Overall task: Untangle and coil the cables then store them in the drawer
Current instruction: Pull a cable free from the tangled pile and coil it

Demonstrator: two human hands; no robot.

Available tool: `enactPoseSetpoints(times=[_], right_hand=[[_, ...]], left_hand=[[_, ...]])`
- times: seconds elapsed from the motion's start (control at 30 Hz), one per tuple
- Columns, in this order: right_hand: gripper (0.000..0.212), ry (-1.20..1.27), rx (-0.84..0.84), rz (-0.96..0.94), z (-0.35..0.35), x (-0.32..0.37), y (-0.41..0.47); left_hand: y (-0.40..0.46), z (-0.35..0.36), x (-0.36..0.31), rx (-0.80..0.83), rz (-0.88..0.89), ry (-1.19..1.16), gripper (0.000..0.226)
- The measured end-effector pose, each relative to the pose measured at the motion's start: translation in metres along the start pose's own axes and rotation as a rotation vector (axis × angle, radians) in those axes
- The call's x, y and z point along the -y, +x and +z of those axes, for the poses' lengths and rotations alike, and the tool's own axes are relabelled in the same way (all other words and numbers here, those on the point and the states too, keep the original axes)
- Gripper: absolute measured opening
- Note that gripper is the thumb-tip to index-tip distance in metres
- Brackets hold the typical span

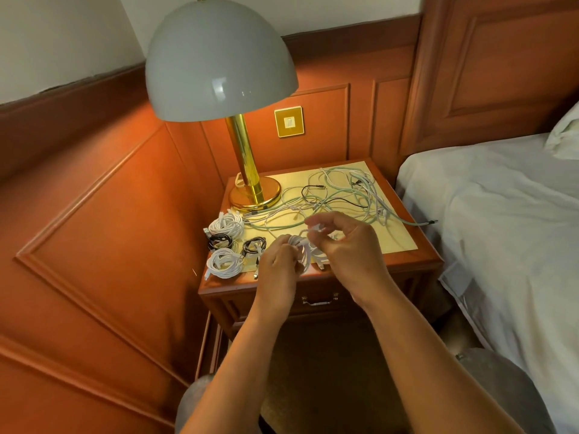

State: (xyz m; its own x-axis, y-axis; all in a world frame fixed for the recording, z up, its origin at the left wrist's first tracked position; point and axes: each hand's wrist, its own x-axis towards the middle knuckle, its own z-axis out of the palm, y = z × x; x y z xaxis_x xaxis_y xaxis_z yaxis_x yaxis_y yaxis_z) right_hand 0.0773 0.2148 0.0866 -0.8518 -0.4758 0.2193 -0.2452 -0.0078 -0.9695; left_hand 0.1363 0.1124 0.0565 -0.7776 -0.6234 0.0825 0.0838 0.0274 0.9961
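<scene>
Above the near edge of the wooden nightstand tabletop, the left hand grips a light, limp white cable coil by its bunched loops while the right hand pinches its stiffer plug end, the surest hold.

Two hands — left hand, right hand — forearms bare, no sleeves; grey-clad knees below.
</scene>
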Motion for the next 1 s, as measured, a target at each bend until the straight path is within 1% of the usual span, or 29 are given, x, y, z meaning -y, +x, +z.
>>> enactPoseSetpoints(times=[0.07, 0.13, 0.2, 0.27, 0.33, 0.43, 0.5, 0.57, 0.67, 0.77, 0.87, 0.93, 1.0], right_hand=[[0.017, 0.247, -0.011, 0.099, 0.001, 0.000, 0.005], [0.013, 0.400, -0.021, 0.200, 0.002, -0.004, 0.009], [0.013, 0.446, -0.026, 0.257, 0.004, -0.009, 0.012], [0.013, 0.441, -0.028, 0.263, 0.005, -0.012, 0.014], [0.013, 0.391, -0.026, 0.231, 0.005, -0.012, 0.015], [0.013, 0.251, -0.029, 0.172, 0.002, -0.013, 0.020], [0.018, 0.175, 0.004, 0.153, -0.002, -0.016, 0.024], [0.027, 0.135, 0.051, 0.133, -0.006, -0.017, 0.028], [0.034, 0.117, 0.082, 0.091, -0.009, -0.017, 0.029], [0.033, 0.127, 0.076, 0.065, -0.009, -0.019, 0.028], [0.023, 0.117, 0.056, 0.020, -0.013, -0.020, 0.025], [0.018, 0.003, 0.090, -0.038, -0.020, -0.020, 0.023], [0.018, -0.224, 0.175, -0.105, -0.029, -0.019, 0.021]], left_hand=[[0.001, 0.005, -0.006, -0.067, -0.105, -0.219, 0.028], [-0.003, 0.008, -0.010, -0.082, -0.138, -0.413, 0.030], [-0.007, 0.008, -0.015, -0.078, -0.134, -0.549, 0.033], [-0.009, 0.007, -0.018, -0.044, -0.139, -0.571, 0.033], [-0.008, 0.004, -0.019, 0.018, -0.209, -0.493, 0.029], [-0.006, -0.008, -0.017, 0.207, -0.262, -0.218, 0.030], [-0.007, -0.017, -0.014, 0.281, -0.283, -0.073, 0.029], [-0.009, -0.022, -0.013, 0.263, -0.289, 0.033, 0.024], [-0.009, -0.021, -0.008, 0.186, -0.303, 0.091, 0.021], [-0.009, -0.018, -0.003, 0.167, -0.331, 0.117, 0.022], [-0.009, -0.019, -0.001, 0.181, -0.328, 0.182, 0.025], [-0.008, -0.020, -0.001, 0.186, -0.317, 0.253, 0.026], [-0.006, -0.022, -0.001, 0.166, -0.317, 0.285, 0.026]])
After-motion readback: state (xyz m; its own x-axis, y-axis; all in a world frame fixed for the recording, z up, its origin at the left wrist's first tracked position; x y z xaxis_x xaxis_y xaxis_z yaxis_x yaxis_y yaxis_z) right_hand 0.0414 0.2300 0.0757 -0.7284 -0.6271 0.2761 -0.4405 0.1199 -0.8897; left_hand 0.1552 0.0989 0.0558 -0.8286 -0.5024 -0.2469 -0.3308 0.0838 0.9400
